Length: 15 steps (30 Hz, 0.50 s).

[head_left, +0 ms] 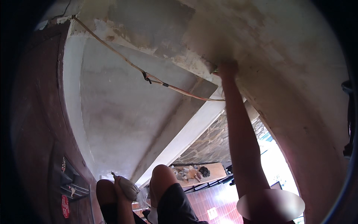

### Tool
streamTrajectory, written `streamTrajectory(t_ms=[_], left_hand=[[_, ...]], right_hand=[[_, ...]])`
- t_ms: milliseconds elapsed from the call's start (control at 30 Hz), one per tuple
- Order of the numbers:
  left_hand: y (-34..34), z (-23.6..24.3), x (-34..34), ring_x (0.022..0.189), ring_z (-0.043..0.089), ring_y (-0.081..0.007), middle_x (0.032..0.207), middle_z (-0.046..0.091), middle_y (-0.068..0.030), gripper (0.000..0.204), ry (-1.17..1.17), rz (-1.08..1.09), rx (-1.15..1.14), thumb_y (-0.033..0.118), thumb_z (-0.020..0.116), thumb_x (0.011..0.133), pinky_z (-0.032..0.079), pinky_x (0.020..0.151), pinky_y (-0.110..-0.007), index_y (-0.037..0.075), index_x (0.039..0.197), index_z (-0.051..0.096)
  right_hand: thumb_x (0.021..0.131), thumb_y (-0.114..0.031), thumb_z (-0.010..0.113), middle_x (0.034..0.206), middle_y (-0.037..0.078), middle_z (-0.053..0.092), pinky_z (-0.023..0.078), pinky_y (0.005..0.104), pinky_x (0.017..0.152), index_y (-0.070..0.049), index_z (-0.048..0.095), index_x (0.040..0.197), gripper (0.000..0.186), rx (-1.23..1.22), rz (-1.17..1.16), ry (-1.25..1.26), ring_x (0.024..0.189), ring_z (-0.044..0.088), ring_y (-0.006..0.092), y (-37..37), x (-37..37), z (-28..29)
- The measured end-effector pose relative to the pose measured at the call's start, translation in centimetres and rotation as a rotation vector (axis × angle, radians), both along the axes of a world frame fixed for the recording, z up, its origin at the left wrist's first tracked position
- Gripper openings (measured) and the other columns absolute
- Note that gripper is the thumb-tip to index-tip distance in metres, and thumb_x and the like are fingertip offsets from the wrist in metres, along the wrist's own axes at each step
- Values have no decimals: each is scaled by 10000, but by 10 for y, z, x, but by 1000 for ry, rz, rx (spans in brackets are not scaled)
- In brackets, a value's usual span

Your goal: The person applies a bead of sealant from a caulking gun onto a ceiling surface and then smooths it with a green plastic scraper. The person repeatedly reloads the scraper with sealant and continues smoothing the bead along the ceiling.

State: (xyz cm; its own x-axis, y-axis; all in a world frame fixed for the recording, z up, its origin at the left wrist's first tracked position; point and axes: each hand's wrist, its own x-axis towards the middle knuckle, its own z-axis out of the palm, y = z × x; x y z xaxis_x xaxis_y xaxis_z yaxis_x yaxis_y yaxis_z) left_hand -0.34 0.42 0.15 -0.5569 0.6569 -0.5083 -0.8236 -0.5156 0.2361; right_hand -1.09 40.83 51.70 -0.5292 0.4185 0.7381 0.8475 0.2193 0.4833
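My right arm reaches up to a rough, patched plaster band [179,56]. My right hand [227,69] is blurred against it, closed round a small greenish thing [214,70] that I cannot make out. At the lower left, between my bent knees [166,179], my left hand [119,186] grips a grey lumpy bundle [129,188], perhaps a bag or cloth, with a small tip sticking up from it. A tan cable [123,59] with dark taped joins hangs diagonally across the smooth grey plaster panel [112,112] and passes behind my right forearm.
A brown wooden door and frame [41,100] with a red sign [65,206] is at the left. Below are a board [214,170] piled with rubble and a dark bag, and red corrugated sheeting [197,201]. A bright opening [276,164] shows at the lower right, beside a stone-patterned wall [205,142].
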Motion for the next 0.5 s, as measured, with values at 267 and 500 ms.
streamTrajectory(t_ms=[267, 500], left_hand=[[-4, 18, 9, 584, 587, -180, 666, 571, -1, 254, -22, 19, 100, 404, 562, 882, 509, 557, -344, 176, 772, 548], [-3, 22, 14, 544, 588, -178, 633, 582, 3, 258, 17, -24, 211, 367, 535, 911, 510, 527, -349, 180, 736, 560]], right_hand=[[854, -266, 607, 1165, 238, 611, 542, 396, 849, 180, 162, 1401, 834, -451, 553, 566, 970, 664, 348, -91, -113, -14], [894, -185, 585, 1178, 244, 607, 517, 416, 902, 144, 199, 1409, 723, -560, 633, 598, 1070, 629, 343, -182, -159, -5]])
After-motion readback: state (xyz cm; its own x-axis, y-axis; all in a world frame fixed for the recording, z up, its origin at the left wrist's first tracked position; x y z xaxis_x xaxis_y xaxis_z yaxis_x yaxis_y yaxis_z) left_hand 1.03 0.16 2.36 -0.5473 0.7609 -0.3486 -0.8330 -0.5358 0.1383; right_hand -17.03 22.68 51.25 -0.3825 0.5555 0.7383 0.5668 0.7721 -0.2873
